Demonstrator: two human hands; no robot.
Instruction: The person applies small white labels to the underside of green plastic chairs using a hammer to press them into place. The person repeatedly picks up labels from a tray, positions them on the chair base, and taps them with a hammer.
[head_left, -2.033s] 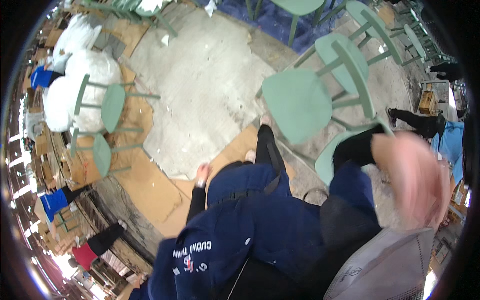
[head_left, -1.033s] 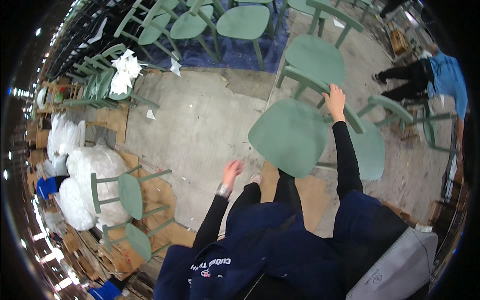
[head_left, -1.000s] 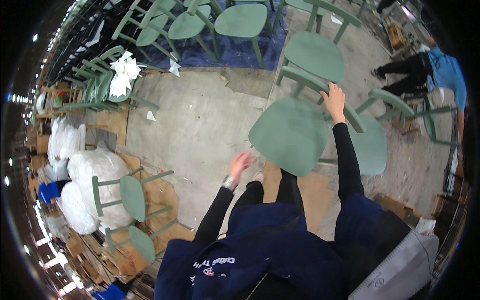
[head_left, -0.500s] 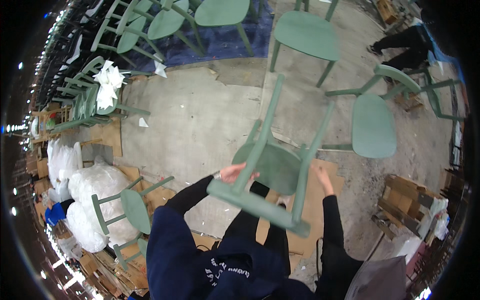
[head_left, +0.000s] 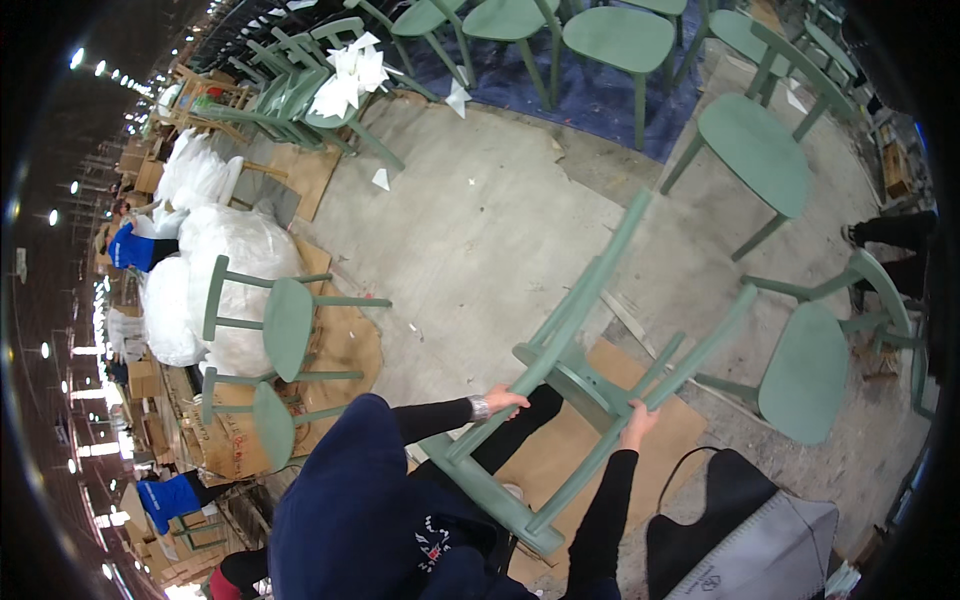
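Note:
A green wooden chair (head_left: 560, 385) hangs tilted in front of me, its backrest (head_left: 495, 500) low and close to my body and its legs pointing away. My left hand (head_left: 505, 400) is closed round the left side post of this chair. Round the post on the other side, my right hand (head_left: 638, 425) is closed as well. The seat shows only edge-on between the posts. Beneath the chair, a brown cardboard sheet (head_left: 685, 430) lies on the floor.
Green chairs stand around: one (head_left: 755, 150) at far right, another (head_left: 805, 370) at right, several on a blue mat (head_left: 660, 120). At left, two chairs (head_left: 288, 315) stand beside plastic-wrapped bundles (head_left: 240, 250). A grey-black cloth item (head_left: 740, 530) is near right. People in blue shirts (head_left: 170, 500) are at left.
The chair has swung round, bringing its seat edge-on. My right hand, open beside the chair before, now grips its post. My view has turned to the left.

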